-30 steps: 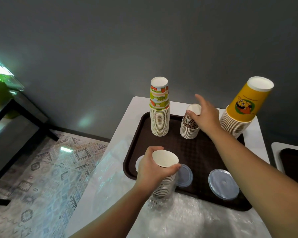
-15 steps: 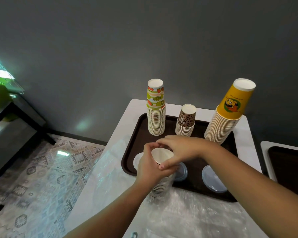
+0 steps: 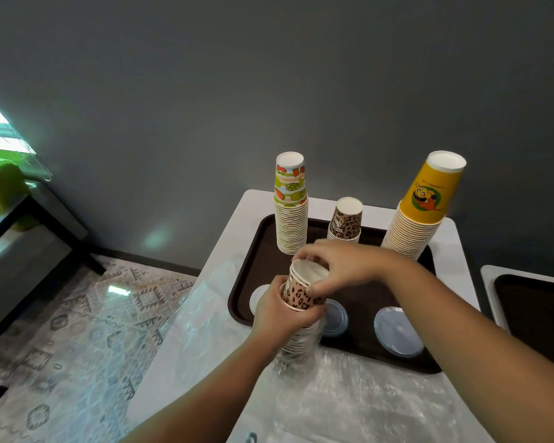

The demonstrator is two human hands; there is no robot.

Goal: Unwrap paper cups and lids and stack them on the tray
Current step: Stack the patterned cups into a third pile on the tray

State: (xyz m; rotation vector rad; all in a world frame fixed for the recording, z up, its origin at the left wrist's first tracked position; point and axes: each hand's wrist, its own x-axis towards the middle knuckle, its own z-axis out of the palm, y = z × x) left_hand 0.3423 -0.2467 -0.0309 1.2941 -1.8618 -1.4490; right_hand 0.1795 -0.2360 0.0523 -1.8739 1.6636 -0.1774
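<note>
The white table (image 3: pixel 359 407) carried everything, and I took the brown tray (image 3: pixel 359 295) on it as my landmark. Loose clear plastic wrap (image 3: pixel 349 401) lay crumpled on the table just in front of the tray's near edge. At the tray's back right stood the tall yellow cup stack (image 3: pixel 419 206), upside down; at its back left the fruit-print cup stack (image 3: pixel 291 203); between them, along the back edge, the short leopard cup stack (image 3: pixel 346 220). Two clear lids (image 3: pixel 397 332) sat flat near the tray's front edge, and a white lid (image 3: pixel 258 297) showed at its front left, partly behind my wrist. Over the tray's front edge my left hand (image 3: pixel 279 310) had its fingers curled round a sleeve of leopard cups (image 3: pixel 301 334), the lower part in wrap. My right hand (image 3: pixel 343 266) pinched the top leopard cup (image 3: pixel 304 287) at its rim, thumb and fingers closed on it, the cup tilted and partly lifted off the sleeve.
</note>
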